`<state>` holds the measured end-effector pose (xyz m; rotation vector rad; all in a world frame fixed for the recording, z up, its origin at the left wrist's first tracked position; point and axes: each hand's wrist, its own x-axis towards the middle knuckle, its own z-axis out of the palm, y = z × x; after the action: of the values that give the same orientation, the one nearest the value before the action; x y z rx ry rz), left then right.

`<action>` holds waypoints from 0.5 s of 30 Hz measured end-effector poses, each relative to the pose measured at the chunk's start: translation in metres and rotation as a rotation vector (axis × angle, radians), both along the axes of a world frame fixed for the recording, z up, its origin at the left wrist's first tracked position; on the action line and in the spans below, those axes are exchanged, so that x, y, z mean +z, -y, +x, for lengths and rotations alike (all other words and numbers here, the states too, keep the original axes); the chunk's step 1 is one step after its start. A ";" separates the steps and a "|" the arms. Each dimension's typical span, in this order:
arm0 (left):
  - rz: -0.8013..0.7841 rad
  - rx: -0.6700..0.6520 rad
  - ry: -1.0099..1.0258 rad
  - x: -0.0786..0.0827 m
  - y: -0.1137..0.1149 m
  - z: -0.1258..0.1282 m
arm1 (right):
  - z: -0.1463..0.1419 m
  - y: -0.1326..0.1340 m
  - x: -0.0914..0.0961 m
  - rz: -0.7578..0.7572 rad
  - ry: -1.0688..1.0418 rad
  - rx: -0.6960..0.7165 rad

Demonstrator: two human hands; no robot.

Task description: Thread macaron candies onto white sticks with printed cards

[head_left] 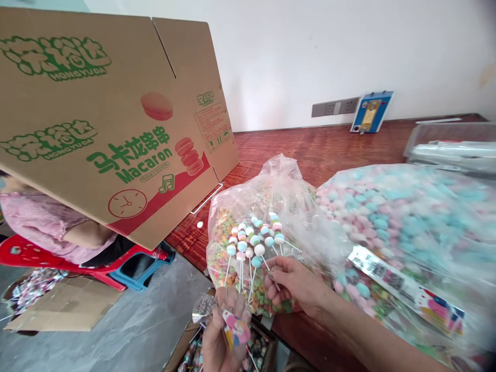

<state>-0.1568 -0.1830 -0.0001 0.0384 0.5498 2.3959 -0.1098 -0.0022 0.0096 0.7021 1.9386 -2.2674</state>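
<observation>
right forearm: bare, enters lower right, angled up-left | right hand: fingers curled, thumb and index in pinch | left hand: up from bottom edge, thumb raised, fingers bent, gripping | hands near each other, apart, left lower

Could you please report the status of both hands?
Left hand holding printed wrapper. Right hand holding candy skewer by its stick. Other skewers crowded close, atop clear bag.
</observation>
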 end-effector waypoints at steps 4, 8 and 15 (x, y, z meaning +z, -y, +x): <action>0.062 0.033 0.097 0.009 -0.016 -0.006 | 0.036 -0.013 0.019 -0.243 -0.115 -0.025; 0.008 0.040 0.164 0.015 -0.037 -0.007 | 0.094 -0.028 0.032 0.141 -0.180 -0.128; -0.117 0.014 0.202 0.016 -0.086 0.016 | 0.188 -0.045 0.013 0.239 -0.144 -0.391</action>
<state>-0.1412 -0.0970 0.0162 -0.2568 0.5942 2.3426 0.0783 0.0426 0.0223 1.0539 2.3462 -2.3729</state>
